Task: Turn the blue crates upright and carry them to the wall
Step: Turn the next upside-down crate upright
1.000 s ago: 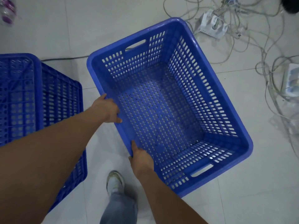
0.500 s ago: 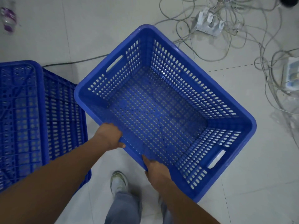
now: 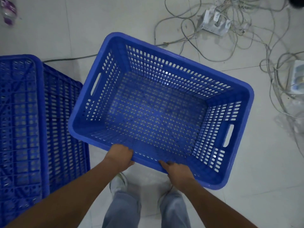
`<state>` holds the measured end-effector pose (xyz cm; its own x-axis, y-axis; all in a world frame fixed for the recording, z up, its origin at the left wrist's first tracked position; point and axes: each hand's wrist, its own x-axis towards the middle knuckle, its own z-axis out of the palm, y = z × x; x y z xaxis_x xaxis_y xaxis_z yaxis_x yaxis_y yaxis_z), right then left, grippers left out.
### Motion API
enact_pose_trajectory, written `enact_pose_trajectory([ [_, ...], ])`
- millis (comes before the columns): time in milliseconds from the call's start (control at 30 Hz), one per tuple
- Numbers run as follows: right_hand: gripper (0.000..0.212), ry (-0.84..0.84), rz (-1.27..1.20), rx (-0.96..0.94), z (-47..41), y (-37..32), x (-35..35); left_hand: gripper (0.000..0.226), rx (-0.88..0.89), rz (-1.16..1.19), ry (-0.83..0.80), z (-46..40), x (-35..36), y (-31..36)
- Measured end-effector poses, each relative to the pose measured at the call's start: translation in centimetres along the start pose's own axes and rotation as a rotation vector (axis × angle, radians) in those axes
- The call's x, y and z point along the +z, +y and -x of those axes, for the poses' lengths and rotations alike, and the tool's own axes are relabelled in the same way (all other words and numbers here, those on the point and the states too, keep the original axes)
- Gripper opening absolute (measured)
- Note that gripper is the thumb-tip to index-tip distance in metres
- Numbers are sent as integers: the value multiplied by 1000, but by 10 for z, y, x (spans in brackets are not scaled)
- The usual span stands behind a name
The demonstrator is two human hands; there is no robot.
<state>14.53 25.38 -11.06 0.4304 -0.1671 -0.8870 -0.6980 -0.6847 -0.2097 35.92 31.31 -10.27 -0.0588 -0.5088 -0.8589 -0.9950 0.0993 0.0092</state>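
Blue plastic everywhere on the left: upturned crate (image 3: 32, 125) w/ ribbed base facing up, sitting on pale tiled floor (image 3: 102, 20), cut off by left edge of view. Purple-and-clear object (image 3: 8, 11), blurred, at top-left corner; can't tell what. Dark cable (image 3: 69, 59) running along floor behind upturned crate.

Next, toward centre: held crate (image 3: 158, 104), also blue, upright, opening facing camera, nothing inside, perforated bottom & slotted walls visible. Oblong handle slots in both short ends. Turned at an angle, far corner pointing up-left, just beside upturned crate, not clearly touching. Looks lifted off floor, gripped only at near long rim.

Left hand (image 3: 120, 155) curled over near rim, toward its left part, knuckles up, fingers wrapped over the edge, thumb below. Right hand (image 3: 178, 171) gripping same rim a bit further right, index finger laid along rim top, other fingers hidden under the edge. Both forearms bare, reaching in from bottom of frame.

Below crate, between arms: grey-blue trouser legs (image 3: 121, 209) & one light shoe (image 3: 118, 181) on the tiles.

Right side: tangle of pale cables (image 3: 238, 35) spread over floor beyond crate, w/ white power strip (image 3: 215, 23) at top. Further right, second white box-like unit (image 3: 297, 76) at frame edge, more cable loops around it. Dark object (image 3: 297, 4) in top-right corner, mostly out of view.
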Motion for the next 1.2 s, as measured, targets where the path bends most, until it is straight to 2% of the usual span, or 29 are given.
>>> enact_pose_trajectory([
  [433, 74, -58, 109, -14, 23, 54, 18, 39, -8, 213, -95, 7, 17, 71],
  [667, 65, -50, 159, 40, 27, 82, 15, 36, -53, 433, -116, 13, 18, 84],
  [733, 57, -115, 117, 47, 23, 88, 4, 35, -151, 540, -73, 17, 15, 67],
  [800, 51, -159, 12, 73, 20, 95, -16, 31, -283, 645, 115, 22, 11, 39],
  [833, 46, -128, -61, 96, 18, 99, -28, 27, -357, 687, 261, 26, 9, 22],
  [900, 27, 94, -266, 170, 16, 110, -56, 26, -522, 717, 551, 34, 7, -14],
  [1000, 19, 539, -470, 346, 17, 133, -93, 47, -811, 792, 740, 44, 16, -52],
  [1067, 18, 718, -501, 446, 18, 150, -110, 69, -969, 918, 695, 49, 30, -67],
  [1200, 39, 695, -494, 647, 18, 176, -123, 94, -1099, 1329, 425, 48, 54, -91],
])
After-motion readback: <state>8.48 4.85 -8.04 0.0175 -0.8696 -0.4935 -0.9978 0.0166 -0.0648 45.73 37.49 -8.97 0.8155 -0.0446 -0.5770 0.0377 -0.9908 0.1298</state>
